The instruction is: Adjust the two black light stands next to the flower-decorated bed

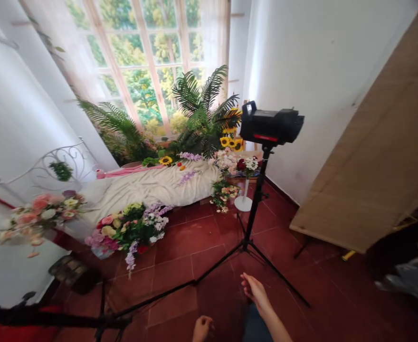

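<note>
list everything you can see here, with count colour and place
studio light: one, black, on top of the stand, centre right
light stand: one, black tripod, on the red tile floor
bed: one, white sheet, under the window
flower bunches: several, pink, purple and white, around the bed
sunflowers: a few, yellow, by the palm leaves
palm leaves: green, in front of the window
wooden board: one, tan, leaning at right
left hand: fist-like, bottom centre, holding nothing
right hand: open, near the tripod legs, touching nothing
</note>
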The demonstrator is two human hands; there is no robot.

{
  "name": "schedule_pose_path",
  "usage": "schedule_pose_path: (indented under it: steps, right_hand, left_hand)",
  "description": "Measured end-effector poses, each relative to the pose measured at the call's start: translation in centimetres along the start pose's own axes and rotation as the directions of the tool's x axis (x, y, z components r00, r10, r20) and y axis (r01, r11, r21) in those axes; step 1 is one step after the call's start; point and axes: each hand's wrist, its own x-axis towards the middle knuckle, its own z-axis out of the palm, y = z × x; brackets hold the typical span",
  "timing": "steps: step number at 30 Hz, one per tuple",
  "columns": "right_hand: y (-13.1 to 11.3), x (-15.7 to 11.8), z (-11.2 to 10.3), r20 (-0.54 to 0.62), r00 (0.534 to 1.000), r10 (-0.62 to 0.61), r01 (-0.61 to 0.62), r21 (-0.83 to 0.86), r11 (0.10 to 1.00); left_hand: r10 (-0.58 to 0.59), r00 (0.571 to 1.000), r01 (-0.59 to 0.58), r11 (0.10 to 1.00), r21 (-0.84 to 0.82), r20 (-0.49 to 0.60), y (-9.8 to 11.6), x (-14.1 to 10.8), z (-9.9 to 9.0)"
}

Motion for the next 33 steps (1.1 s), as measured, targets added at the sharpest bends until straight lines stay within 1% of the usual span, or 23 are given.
schedule_pose_path:
  steps: [2, 3, 5, 7, 8, 10, 12, 14, 16, 17, 18, 19, 20, 21, 23, 25, 27, 30, 33]
  right_hand:
    - [-2.2, 1.6, -1.5, -0.006, 1.000, 0.020, -0.019, 0.071, 0.997]
    - [-3.5, 2.6, -2.2, -0.010, 0.999, 0.030, -0.029, 0.100, 0.995]
    - [-6.6, 4.7, -3.8, -0.018, 0.998, 0.058, -0.054, 0.163, 0.985]
    - [-10.3, 6.9, -5.3, 0.012, 0.995, 0.101, -0.101, 0.263, 0.959]
    - [-12.3, 8.0, -5.9, 0.045, 0.991, 0.122, -0.130, 0.321, 0.938]
    - [-16.3, 10.0, -6.9, 0.132, 0.979, 0.153, -0.195, 0.412, 0.890]
    - [-20.2, 11.9, -7.4, 0.223, 0.961, 0.162, -0.249, 0.456, 0.855]
    - [-23.8, 13.6, -7.5, 0.305, 0.940, 0.153, -0.288, 0.470, 0.834]
    - [-27.1, 15.2, -7.3, 0.383, 0.916, 0.120, -0.305, 0.468, 0.830]
    - [-28.6, 15.9, -7.2, 0.417, 0.903, 0.098, -0.303, 0.459, 0.835]
    - [-29.9, 16.7, -7.0, 0.450, 0.890, 0.072, -0.295, 0.449, 0.843]
    - [-31.1, 17.4, -6.8, 0.480, 0.876, 0.044, -0.283, 0.439, 0.853]
    - [-32.1, 18.1, -6.6, 0.505, 0.863, 0.019, -0.269, 0.428, 0.863]
    - [-33.0, 18.8, -6.4, 0.524, 0.852, -0.007, -0.251, 0.419, 0.873]
    - [-34.3, 20.0, -6.0, 0.549, 0.834, -0.059, -0.202, 0.403, 0.893]
    - [-35.1, 20.8, -5.7, 0.568, 0.816, -0.107, -0.153, 0.390, 0.908]
    - [-35.5, 21.3, -5.7, 0.589, 0.796, -0.138, -0.133, 0.393, 0.910]
    - [-35.8, 21.5, -6.0, 0.621, 0.774, -0.123, -0.176, 0.399, 0.900]
    - [-35.9, 21.8, -6.1, 0.630, 0.769, -0.108, -0.203, 0.401, 0.893]
  left_hand:
    - [0.127, 0.991, -0.130, 0.989, 0.069, 0.037, 2.8, 1.8, 1.7]
    - [0.199, 0.979, -0.203, 0.975, 0.091, 0.050, 4.7, 2.6, 2.9]
    - [0.316, 0.947, -0.321, 0.942, 0.098, 0.063, 9.8, 3.9, 5.7]
    - [0.419, 0.904, -0.424, 0.904, 0.051, 0.084, 16.2, 4.5, 9.2]
    - [0.479, 0.870, -0.484, 0.875, 0.010, 0.119, 19.7, 4.5, 11.1]
    - [0.618, 0.773, -0.616, 0.785, -0.062, 0.142, 26.8, 3.9, 15.2]
    - [0.735, 0.662, -0.727, 0.677, -0.117, 0.144, 33.7, 2.9, 19.4]
    - [0.819, 0.564, -0.800, 0.574, -0.174, 0.105, 39.8, 1.5, 23.3]
    - [0.877, 0.474, -0.849, 0.479, -0.225, 0.076, 44.7, 0.0, 26.9]
    - [0.897, 0.434, -0.864, 0.441, -0.243, 0.084, 46.6, -0.6, 28.5]
    - [0.909, 0.403, -0.873, 0.416, -0.254, 0.102, 48.2, -1.1, 29.8]
    - [0.913, 0.389, -0.877, 0.408, -0.253, 0.122, 49.4, -1.4, 31.0]
    - [0.911, 0.387, -0.881, 0.410, -0.236, 0.141, 50.3, -1.6, 31.9]
    - [0.908, 0.391, -0.885, 0.416, -0.207, 0.153, 50.9, -1.6, 32.6]
    - [0.902, 0.401, -0.897, 0.422, -0.132, 0.160, 51.5, -1.2, 33.4]
    - [0.909, 0.385, -0.914, 0.400, -0.072, 0.162, 51.6, -0.6, 33.6]
    - [0.914, 0.370, -0.923, 0.382, -0.047, 0.165, 51.6, -0.1, 33.5]
    - [0.917, 0.362, -0.927, 0.374, -0.041, 0.167, 51.5, 0.1, 33.4]
    - [0.914, 0.373, -0.924, 0.382, -0.032, 0.159, 51.4, 0.2, 33.5]
